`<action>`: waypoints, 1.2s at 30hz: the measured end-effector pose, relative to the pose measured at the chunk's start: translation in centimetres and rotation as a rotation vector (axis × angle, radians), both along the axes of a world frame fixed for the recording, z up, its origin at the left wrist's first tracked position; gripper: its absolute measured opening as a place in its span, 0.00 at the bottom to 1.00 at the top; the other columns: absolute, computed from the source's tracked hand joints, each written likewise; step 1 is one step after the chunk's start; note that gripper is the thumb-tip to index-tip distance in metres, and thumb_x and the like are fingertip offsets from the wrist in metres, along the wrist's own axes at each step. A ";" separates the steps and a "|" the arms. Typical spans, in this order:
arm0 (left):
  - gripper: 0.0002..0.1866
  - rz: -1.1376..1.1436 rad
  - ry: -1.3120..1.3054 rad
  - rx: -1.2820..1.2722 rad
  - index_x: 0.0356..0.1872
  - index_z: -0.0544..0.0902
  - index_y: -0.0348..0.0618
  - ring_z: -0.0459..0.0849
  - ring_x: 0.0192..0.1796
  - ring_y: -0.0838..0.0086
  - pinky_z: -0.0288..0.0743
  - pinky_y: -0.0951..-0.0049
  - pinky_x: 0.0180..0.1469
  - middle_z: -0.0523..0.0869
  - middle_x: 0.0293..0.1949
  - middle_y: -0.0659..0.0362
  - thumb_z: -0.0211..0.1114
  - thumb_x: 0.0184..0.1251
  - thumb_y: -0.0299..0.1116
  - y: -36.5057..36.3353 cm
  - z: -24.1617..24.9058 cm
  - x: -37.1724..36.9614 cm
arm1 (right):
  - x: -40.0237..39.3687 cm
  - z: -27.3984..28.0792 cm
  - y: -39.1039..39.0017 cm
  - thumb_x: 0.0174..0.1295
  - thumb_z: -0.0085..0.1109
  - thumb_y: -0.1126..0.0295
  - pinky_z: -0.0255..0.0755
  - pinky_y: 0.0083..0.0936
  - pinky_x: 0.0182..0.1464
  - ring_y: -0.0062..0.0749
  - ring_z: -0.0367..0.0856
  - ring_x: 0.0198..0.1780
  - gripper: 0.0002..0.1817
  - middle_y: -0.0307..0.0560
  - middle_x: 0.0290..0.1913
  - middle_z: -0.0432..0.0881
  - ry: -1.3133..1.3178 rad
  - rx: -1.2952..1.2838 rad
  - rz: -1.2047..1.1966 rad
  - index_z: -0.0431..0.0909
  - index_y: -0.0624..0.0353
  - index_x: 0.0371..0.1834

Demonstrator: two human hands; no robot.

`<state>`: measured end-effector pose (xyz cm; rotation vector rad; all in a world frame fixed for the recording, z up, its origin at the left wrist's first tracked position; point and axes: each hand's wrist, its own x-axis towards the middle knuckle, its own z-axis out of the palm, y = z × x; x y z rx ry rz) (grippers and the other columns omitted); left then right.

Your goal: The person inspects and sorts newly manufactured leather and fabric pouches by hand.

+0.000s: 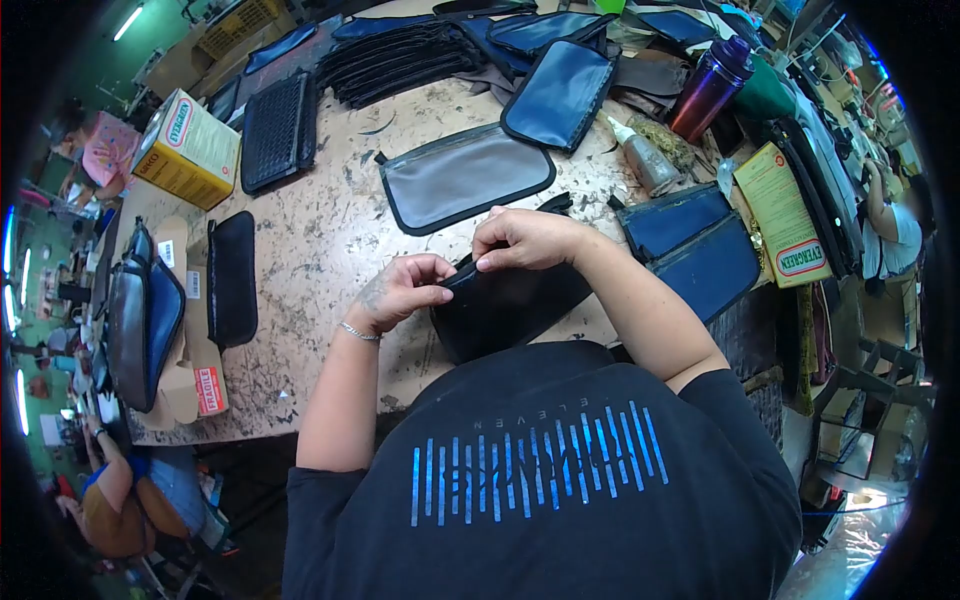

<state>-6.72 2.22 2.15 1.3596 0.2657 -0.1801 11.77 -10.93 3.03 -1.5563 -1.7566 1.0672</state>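
The fingers of the left hand [398, 293] and right hand [538, 238] pinch a black pouch [515, 312] along its edge; it spreads from them toward the body. Just beyond the fingers, a gray pouch [465, 182] lies on the desk [315, 270].

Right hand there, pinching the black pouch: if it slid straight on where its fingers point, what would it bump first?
Probably the left hand: its fingertips lie just past those of the right hand, along the black pouch. Depth is hard to judge.
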 end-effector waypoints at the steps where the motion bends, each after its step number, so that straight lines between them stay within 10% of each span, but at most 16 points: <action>1: 0.08 -0.008 -0.005 0.008 0.33 0.77 0.40 0.71 0.29 0.88 0.63 0.87 0.34 0.76 0.28 0.69 0.64 0.51 0.27 0.0 0.0 0.0 | 0.0 0.1 0.0 0.54 0.56 0.65 0.57 0.27 0.48 0.29 0.68 0.32 0.07 0.39 0.24 0.75 -0.023 0.030 -0.006 0.75 0.56 0.26; 17: 0.07 0.043 -0.134 0.595 0.28 0.75 0.40 0.65 0.28 0.87 0.60 0.86 0.31 0.71 0.24 0.71 0.58 0.60 0.33 -1.2 0.2 -0.1 | 0.3 -0.2 0.8 0.54 0.54 0.56 0.66 0.31 0.36 0.40 0.75 0.31 0.14 0.48 0.25 0.78 -0.248 0.025 0.033 0.78 0.55 0.30; 33: 0.06 -0.015 0.087 0.142 0.34 0.76 0.38 0.71 0.33 0.83 0.65 0.81 0.41 0.75 0.29 0.67 0.57 0.58 0.29 2.5 -1.9 -1.1 | 5.0 -1.6 -2.2 0.54 0.56 0.64 0.66 0.26 0.36 0.30 0.74 0.31 0.10 0.44 0.25 0.76 -0.133 -0.181 -0.173 0.76 0.60 0.30; 36: 0.06 -0.182 -0.097 0.712 0.32 0.77 0.39 0.72 0.35 0.78 0.66 0.79 0.42 0.74 0.30 0.62 0.58 0.56 0.31 3.6 -2.6 -1.0 | 5.3 -1.6 -2.7 0.54 0.56 0.64 0.66 0.26 0.35 0.28 0.73 0.30 0.10 0.44 0.25 0.76 -0.133 -0.178 -0.192 0.76 0.61 0.30</action>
